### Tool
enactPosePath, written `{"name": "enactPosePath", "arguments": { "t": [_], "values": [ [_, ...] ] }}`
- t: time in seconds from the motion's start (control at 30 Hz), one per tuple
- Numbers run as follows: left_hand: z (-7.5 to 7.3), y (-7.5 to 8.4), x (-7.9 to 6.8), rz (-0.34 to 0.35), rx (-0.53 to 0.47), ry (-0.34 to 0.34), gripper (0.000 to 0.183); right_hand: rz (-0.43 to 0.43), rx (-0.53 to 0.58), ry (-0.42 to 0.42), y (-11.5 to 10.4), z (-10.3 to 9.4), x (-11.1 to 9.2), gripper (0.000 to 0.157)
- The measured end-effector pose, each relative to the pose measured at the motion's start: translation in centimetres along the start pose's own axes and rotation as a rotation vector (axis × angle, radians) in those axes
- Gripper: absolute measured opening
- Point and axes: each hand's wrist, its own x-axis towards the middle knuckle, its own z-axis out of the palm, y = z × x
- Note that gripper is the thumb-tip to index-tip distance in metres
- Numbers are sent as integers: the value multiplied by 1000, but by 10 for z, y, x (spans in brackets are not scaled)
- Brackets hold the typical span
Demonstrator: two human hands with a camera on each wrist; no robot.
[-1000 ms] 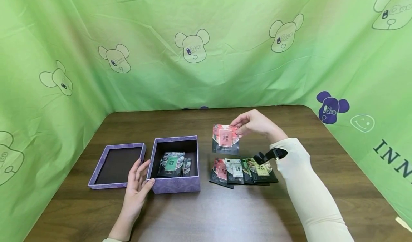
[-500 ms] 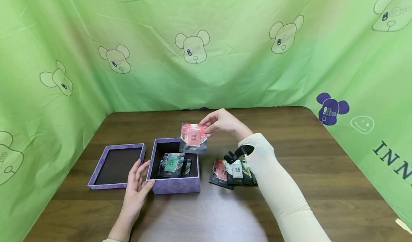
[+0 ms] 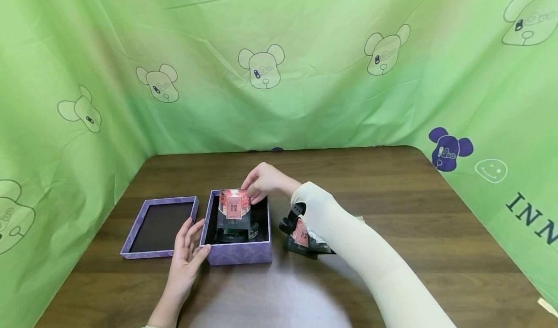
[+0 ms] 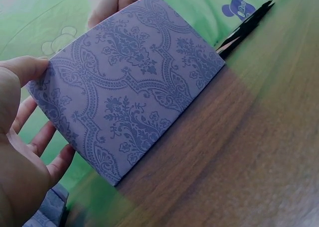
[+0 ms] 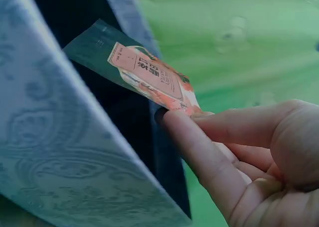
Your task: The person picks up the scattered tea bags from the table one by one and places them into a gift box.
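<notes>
A purple patterned box (image 3: 240, 256) stands uncovered on the table. My left hand (image 3: 186, 257) holds it at the near left corner, thumb at the front rim and fingers along the left side, as the left wrist view shows. Between thumb and fingertips my right hand (image 3: 269, 181) pinches the upper right corner of a red-and-black tea sachet (image 3: 234, 208). The sachet is within the box's opening, upright in the head view. Below it, dark sachets (image 3: 230, 237) lie in the box, partly covered by it. Patterned box wall (image 5: 99, 172) fills the left of the right wrist view.
The box's purple lid (image 3: 163, 225) lies inside-up left of the box, close to the left hand. More sachets (image 3: 301, 236) lie fanned on the wooden table (image 3: 436, 231) at right, partly hidden under the right forearm. A green curtain (image 3: 305, 110) hangs behind.
My right hand has carried the red sachet leftward from above the fanned sachets, then down into the box's opening. The left hand stays at the box's corner.
</notes>
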Motion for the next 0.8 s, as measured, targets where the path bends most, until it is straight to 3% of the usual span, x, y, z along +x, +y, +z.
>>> {"name": "enactPosePath", "arguments": {
  "t": [0.23, 0.47, 0.6, 0.8],
  "values": [
    [2, -1, 0, 12, -12, -5, 76, 25, -272, -4, -1, 18, -1, 9],
    [1, 1, 1, 22, -19, -5, 76, -66, -510, -28, -6, 25, -1, 6],
    [1, 1, 0, 24, -14, -9, 77, -56, -526, -44, -15, 18, -5, 11],
    [1, 1, -1, -5, 2, 6, 76, -32, -432, -80, -29, -2, -18, 20]
  ]
}}
